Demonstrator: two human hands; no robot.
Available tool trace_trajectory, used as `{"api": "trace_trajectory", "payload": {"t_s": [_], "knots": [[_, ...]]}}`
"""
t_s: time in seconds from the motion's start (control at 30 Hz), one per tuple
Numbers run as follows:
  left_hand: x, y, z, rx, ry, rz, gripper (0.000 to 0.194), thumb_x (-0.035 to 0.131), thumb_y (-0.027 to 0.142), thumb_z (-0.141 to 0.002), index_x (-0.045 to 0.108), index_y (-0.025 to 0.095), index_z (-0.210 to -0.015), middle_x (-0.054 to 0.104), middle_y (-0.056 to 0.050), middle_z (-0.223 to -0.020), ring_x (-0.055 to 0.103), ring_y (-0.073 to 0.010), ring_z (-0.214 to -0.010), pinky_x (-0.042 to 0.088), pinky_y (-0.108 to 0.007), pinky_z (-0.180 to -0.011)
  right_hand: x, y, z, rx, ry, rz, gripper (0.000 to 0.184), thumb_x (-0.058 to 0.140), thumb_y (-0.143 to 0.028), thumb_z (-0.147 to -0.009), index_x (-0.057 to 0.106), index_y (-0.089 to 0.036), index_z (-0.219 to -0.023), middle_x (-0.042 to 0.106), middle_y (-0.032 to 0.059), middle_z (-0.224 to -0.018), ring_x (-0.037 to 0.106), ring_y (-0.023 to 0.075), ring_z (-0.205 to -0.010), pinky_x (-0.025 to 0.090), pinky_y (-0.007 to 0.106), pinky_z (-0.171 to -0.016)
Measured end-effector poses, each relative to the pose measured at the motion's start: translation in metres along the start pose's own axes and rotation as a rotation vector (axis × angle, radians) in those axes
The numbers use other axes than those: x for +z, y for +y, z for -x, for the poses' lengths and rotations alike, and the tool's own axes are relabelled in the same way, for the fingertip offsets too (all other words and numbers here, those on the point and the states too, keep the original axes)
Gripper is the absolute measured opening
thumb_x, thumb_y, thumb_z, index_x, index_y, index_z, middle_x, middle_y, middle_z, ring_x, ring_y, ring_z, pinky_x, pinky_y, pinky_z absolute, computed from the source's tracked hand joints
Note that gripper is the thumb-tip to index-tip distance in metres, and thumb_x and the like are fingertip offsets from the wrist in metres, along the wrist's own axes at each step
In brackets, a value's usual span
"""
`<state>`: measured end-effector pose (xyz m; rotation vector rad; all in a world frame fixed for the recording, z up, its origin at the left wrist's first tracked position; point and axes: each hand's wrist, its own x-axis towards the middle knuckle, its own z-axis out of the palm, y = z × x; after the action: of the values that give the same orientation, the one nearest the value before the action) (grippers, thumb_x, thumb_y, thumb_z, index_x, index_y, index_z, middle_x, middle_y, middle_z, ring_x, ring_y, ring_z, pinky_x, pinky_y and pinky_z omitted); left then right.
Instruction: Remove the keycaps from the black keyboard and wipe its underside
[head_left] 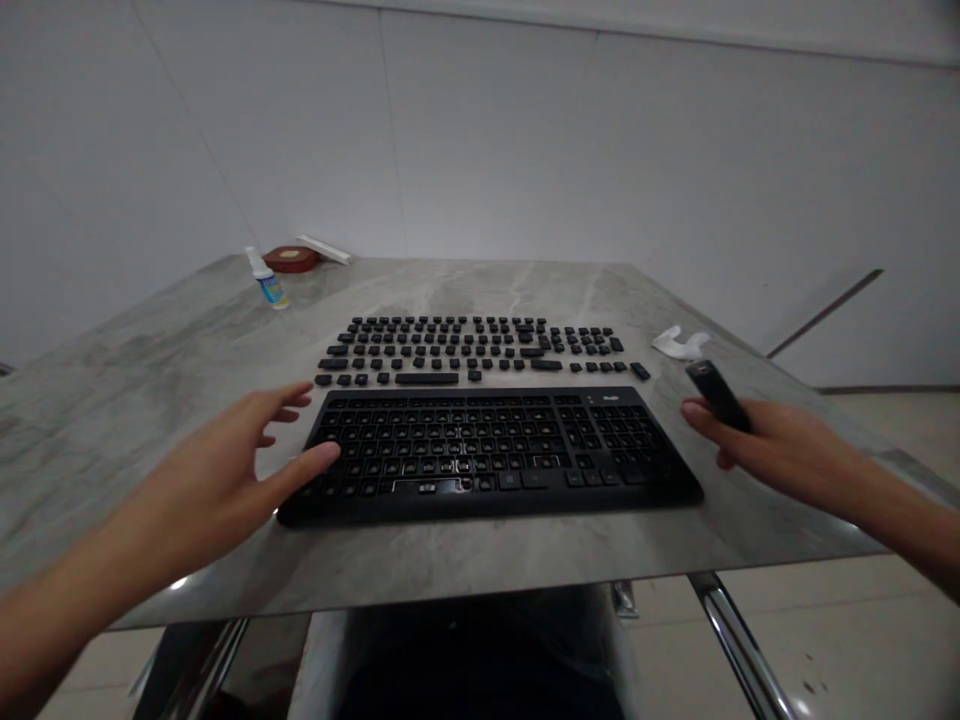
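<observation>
A black keyboard (480,505) lies flat on the table, most of its key sockets bare. A few keycaps (535,479) still sit along its bottom row, right of the middle. Behind it, loose black keycaps are spread in rows, among them a long spacebar (427,379). At the keyboard's left end is my left hand (255,455), fingers apart and holding nothing; whether the thumb touches the frame I cannot tell. My right hand (765,450), to the right of the keyboard, grips a short black bar-shaped object (718,396) whose kind is unclear.
A crumpled white tissue (681,343) lies at the right. A spray bottle (268,279), a reddish-brown box (292,259) and a white strip (324,249) are at the back left. The grey marble-patterned table (480,565) meets a pale wall behind.
</observation>
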<state>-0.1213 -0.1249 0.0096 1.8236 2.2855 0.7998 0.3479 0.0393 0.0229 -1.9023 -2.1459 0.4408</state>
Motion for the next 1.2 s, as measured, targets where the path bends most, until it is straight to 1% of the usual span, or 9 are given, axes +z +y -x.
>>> {"api": "trace_trajectory", "payload": {"t_s": [0.07, 0.17, 0.33, 0.47, 0.6, 0.7, 0.87, 1.0, 1.2], "knots": [[0.021, -0.012, -0.001, 0.031, -0.046, -0.087, 0.076, 0.059, 0.069, -0.083, 0.057, 0.011, -0.131, 0.066, -0.016, -0.123, 0.063, -0.0384, -0.110, 0.051, -0.055, -0.097, 0.021, 0.007, -0.007, 0.016, -0.055, -0.035, 0.051, 0.051, -0.042, -0.098, 0.063, -0.018, -0.055, 0.063, 0.0091, -0.049, 0.060, 0.0199, -0.042, 0.042, 0.033, -0.048], [0.039, -0.017, 0.005, 0.003, -0.003, -0.065, 0.071, 0.054, 0.069, -0.083, 0.059, 0.014, -0.128, 0.067, -0.016, -0.122, 0.062, -0.0388, -0.113, 0.048, -0.055, -0.102, 0.046, 0.012, -0.011, -0.126, 0.023, -0.025, 0.054, 0.048, -0.052, -0.096, 0.060, -0.021, -0.054, 0.065, 0.0107, -0.054, 0.064, 0.0244, -0.049, 0.042, 0.034, -0.048], [0.040, -0.004, 0.010, -0.193, -0.045, 0.236, 0.068, 0.055, 0.070, -0.083, 0.055, 0.021, -0.130, 0.069, -0.011, -0.120, 0.069, -0.0304, -0.096, 0.058, -0.046, -0.088, 0.059, 0.010, -0.014, -0.236, 0.105, -0.036, 0.054, 0.046, -0.063, -0.091, 0.056, -0.025, -0.053, 0.061, 0.0071, -0.050, 0.060, 0.0257, -0.046, 0.040, 0.034, -0.044], [0.040, -0.003, 0.004, -0.230, -0.045, 0.176, 0.074, 0.053, 0.075, -0.080, 0.056, 0.018, -0.128, 0.070, -0.011, -0.104, 0.068, -0.0311, -0.084, 0.059, -0.048, -0.078, 0.055, 0.013, -0.015, -0.269, 0.106, -0.048, 0.062, 0.039, -0.071, -0.090, 0.053, -0.026, -0.050, 0.061, 0.0077, -0.049, 0.058, 0.0255, -0.044, 0.039, 0.035, -0.042], [0.040, 0.005, -0.004, 0.044, 0.067, -0.131, 0.062, 0.050, 0.065, -0.087, 0.061, 0.015, -0.122, 0.062, -0.017, -0.114, 0.059, -0.0392, -0.108, 0.048, -0.060, -0.098, 0.039, 0.001, -0.014, -0.233, 0.195, 0.047, 0.064, 0.037, -0.072, -0.091, 0.053, -0.025, -0.051, 0.056, 0.0080, -0.049, 0.054, 0.0244, -0.046, 0.035, 0.034, -0.046], [0.042, 0.034, -0.013, 0.359, 0.121, -0.147, 0.044, 0.053, 0.049, -0.094, 0.061, 0.015, -0.120, 0.059, -0.016, -0.120, 0.056, -0.0345, -0.113, 0.046, -0.056, -0.101, 0.027, -0.029, -0.013, -0.304, 0.323, -0.065, 0.062, 0.034, -0.070, -0.094, 0.055, -0.024, -0.060, 0.056, 0.0057, -0.056, 0.053, 0.0223, -0.054, 0.036, 0.034, -0.053], [0.062, 0.094, -0.043, 0.815, -0.179, 0.077, 0.023, 0.055, 0.030, -0.096, 0.064, 0.015, -0.112, 0.065, -0.009, -0.099, 0.063, -0.0227, -0.090, 0.055, -0.036, -0.081, 0.037, -0.089, -0.020, -0.756, 0.180, -0.472, 0.060, 0.024, -0.065, -0.100, 0.044, -0.023, -0.062, 0.044, -0.0003, -0.057, 0.044, 0.0163, -0.054, 0.035, 0.030, -0.052], [0.090, 0.112, -0.069, 0.889, -0.281, 0.270, 0.017, 0.057, 0.029, -0.091, 0.066, 0.015, -0.095, 0.064, -0.004, -0.075, 0.059, -0.0171, -0.066, 0.050, -0.029, -0.063, 0.066, -0.121, -0.028, -1.130, -0.021, -0.446, 0.061, 0.021, -0.065, -0.100, 0.036, -0.023, -0.059, 0.039, -0.0020, -0.053, 0.039, 0.0143, -0.051, 0.033, 0.030, -0.052], [0.105, 0.106, -0.071, 0.916, -0.300, 0.435, 0.015, 0.050, 0.024, -0.086, 0.062, 0.016, -0.085, 0.061, -0.002, -0.068, 0.055, -0.0150, -0.059, 0.044, -0.027, -0.056, 0.093, -0.130, -0.023, -1.124, -0.050, -0.430, 0.052, 0.042, -0.060, -0.097, 0.050, -0.021, -0.065, 0.056, 0.0005, -0.060, 0.049, 0.0143, -0.058, 0.038, 0.030, -0.059]]}}
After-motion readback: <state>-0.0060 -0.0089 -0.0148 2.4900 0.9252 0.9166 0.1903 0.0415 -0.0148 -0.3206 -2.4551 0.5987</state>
